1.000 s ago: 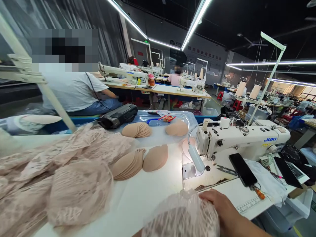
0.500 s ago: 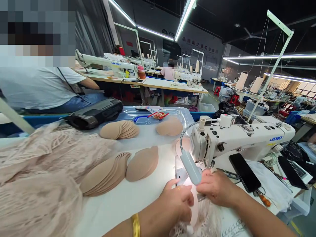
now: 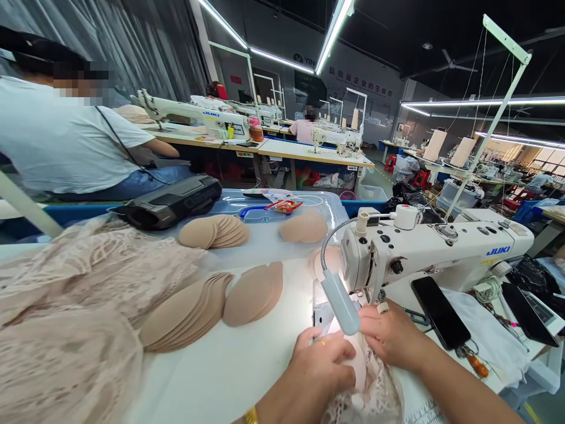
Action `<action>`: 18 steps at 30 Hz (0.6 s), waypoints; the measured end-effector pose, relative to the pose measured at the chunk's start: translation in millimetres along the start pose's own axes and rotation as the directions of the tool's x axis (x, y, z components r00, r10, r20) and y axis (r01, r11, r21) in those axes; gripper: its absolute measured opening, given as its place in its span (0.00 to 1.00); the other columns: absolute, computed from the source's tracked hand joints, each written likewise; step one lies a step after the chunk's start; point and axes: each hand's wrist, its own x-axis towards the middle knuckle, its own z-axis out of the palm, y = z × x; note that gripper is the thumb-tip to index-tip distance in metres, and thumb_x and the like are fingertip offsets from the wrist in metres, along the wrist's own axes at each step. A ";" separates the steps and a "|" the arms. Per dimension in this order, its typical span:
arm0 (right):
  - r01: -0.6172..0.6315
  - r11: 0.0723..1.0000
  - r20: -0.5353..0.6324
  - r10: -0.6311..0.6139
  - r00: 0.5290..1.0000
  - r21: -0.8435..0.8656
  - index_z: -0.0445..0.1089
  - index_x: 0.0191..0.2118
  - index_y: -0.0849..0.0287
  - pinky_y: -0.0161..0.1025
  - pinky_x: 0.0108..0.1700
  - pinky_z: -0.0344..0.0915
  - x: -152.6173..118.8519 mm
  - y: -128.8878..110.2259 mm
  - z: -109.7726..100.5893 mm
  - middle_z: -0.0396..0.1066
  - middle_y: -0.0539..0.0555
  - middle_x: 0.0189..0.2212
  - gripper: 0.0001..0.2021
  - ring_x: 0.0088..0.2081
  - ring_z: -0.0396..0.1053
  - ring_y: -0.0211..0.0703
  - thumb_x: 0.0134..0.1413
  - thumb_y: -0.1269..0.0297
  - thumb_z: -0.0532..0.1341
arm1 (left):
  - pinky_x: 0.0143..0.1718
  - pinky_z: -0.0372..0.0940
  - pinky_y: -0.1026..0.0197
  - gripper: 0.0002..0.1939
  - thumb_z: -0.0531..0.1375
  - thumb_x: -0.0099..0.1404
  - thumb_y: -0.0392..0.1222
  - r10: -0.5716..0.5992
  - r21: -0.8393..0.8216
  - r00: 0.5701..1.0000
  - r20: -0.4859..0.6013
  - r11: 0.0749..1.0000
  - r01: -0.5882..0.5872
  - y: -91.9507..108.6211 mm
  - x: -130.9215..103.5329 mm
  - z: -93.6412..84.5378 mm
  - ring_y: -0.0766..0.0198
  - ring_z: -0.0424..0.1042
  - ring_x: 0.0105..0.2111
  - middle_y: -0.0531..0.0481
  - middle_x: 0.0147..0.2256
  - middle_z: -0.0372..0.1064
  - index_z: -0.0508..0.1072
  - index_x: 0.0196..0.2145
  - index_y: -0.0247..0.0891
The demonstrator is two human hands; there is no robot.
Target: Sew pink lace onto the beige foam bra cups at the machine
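On the white sewing machine, a pale pink pad and beige lace fabric lie together below the needle area. My left hand curls its fingers over the pad's left side, thumb stretched toward the metal plate. Close to the presser foot, my right hand has its fingers pressed together on the work's right edge. A lamp on a bendable neck hides the needle and part of the pad. Beige oval pads lie left of my hands in a fanned stack and a smaller pile.
A heap of lace covers the table's left side. More pads lie toward the back, near a clear plastic tray. A phone and keys sit right of my right hand. A co-worker sits beyond, at the left.
My left hand has shifted slightly right and down along the pad, its fingers more curled. The pad and lace have moved a little right. My right hand stays near the presser foot.
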 end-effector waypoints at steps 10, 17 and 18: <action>-0.012 1.000 0.000 0.012 1.000 -0.012 0.74 0.40 0.53 0.39 0.47 0.60 -1.9 -1.8 -5.3 0.80 0.47 0.45 0.15 0.41 0.69 0.45 0.55 0.81 0.60 | 0.51 0.56 0.50 0.18 0.65 0.42 0.34 -0.004 0.003 1.000 0.015 1.000 0.004 3.0 -1.0 7.6 0.49 0.69 0.43 0.50 0.49 0.76 0.81 0.32 0.50; -0.023 0.999 -0.013 0.022 1.000 -0.042 0.74 0.42 0.52 0.39 0.45 0.61 -3.3 -2.6 -4.2 0.79 0.49 0.42 0.15 0.42 0.69 0.46 0.56 0.80 0.60 | 0.43 0.60 0.55 0.17 0.64 0.42 0.35 0.003 0.062 1.000 -0.023 0.998 -0.002 -2.2 -2.0 8.3 0.51 0.68 0.41 0.51 0.48 0.74 0.81 0.31 0.51; -0.022 0.999 -0.012 0.022 1.000 -0.041 0.74 0.42 0.52 0.39 0.44 0.61 -3.2 -2.0 -3.5 0.79 0.49 0.42 0.15 0.42 0.69 0.46 0.56 0.80 0.60 | 0.43 0.60 0.55 0.17 0.64 0.42 0.35 0.006 0.065 1.000 -0.021 0.998 -0.005 -1.8 -1.1 5.8 0.51 0.68 0.41 0.52 0.47 0.74 0.81 0.31 0.51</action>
